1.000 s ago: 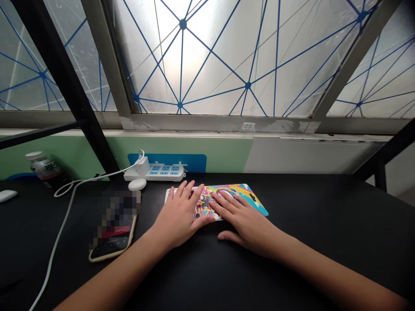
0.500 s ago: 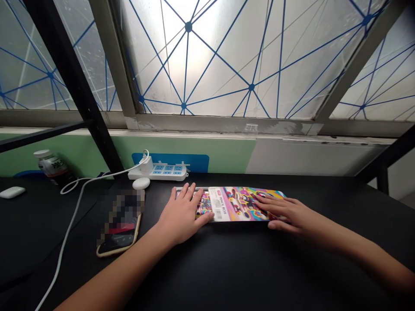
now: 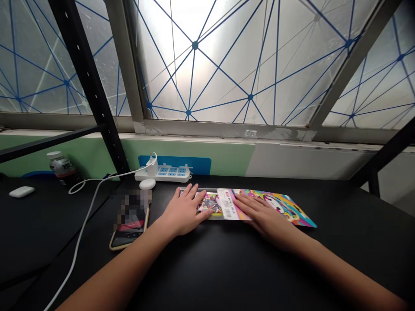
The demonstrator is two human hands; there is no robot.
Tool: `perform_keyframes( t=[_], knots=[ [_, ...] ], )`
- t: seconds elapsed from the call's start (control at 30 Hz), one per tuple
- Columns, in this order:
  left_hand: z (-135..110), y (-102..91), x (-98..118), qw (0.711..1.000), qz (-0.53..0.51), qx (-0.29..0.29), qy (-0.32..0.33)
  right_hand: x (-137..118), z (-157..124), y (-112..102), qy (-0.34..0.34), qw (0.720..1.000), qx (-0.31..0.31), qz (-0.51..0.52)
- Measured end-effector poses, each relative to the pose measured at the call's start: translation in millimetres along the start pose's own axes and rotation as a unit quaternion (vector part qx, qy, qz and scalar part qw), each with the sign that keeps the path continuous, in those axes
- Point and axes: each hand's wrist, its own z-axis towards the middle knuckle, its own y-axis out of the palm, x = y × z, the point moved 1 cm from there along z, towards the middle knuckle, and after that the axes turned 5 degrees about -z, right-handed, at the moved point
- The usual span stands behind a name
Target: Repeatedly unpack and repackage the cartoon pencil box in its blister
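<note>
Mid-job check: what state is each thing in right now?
Left hand: open, palm down on the clear case
Right hand: open, palm down on the colourful printed card
Clear case: partly covered
Colourful printed card: overlapping the case
Power strip: adapter plugged in
Bottle: capped
Smartphone: lying flat, partly blurred

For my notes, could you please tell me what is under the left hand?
A flat, brightly printed case shows in part; the portion covered by the left hand cannot be seen.
</note>
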Motion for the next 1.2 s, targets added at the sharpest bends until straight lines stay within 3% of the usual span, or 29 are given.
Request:
perform_keyframes(
  t=[0.13,0.23,0.33,0.4,0.57,0.67,0.73,0.87,1.0,1.2],
  knots=[
    [0,-3.8,-6,1.000,-0.016,-0.008,-0.001,39,-46,4,0.025,0.997,0.059,-0.035],
    [0,-6.2,-8,0.999,-0.032,-0.016,-0.001,54,-72,-3,0.064,0.984,0.135,-0.099],
    [1,-7.0,-10,0.999,-0.035,-0.012,-0.006,49,-78,-17,0.102,0.962,0.210,-0.142],
    [2,-6.3,-11,0.999,-0.032,-0.004,-0.011,32,-74,-30,0.097,0.955,0.236,-0.151],
    [7,-0.5,-11,0.999,-0.024,0.015,-0.016,-58,-57,-53,-0.026,0.976,0.178,-0.120],
    [9,4.2,-8,0.999,-0.022,0.027,-0.016,-114,-48,-47,-0.087,0.984,0.130,-0.085],
    [10,6.8,-4,0.999,-0.020,0.031,-0.014,-136,-36,-33,-0.104,0.986,0.102,-0.074],
    [9,8.7,0,0.999,-0.012,0.037,-0.011,-140,9,-5,-0.079,0.992,0.084,-0.048],
    [9,8.3,3,0.999,-0.001,0.046,-0.006,-130,51,0,-0.075,0.996,0.048,-0.012],
    [10,9.0,3,0.998,0.007,0.055,-0.006,-129,54,-9,-0.052,0.992,0.055,0.098]
  ],
)
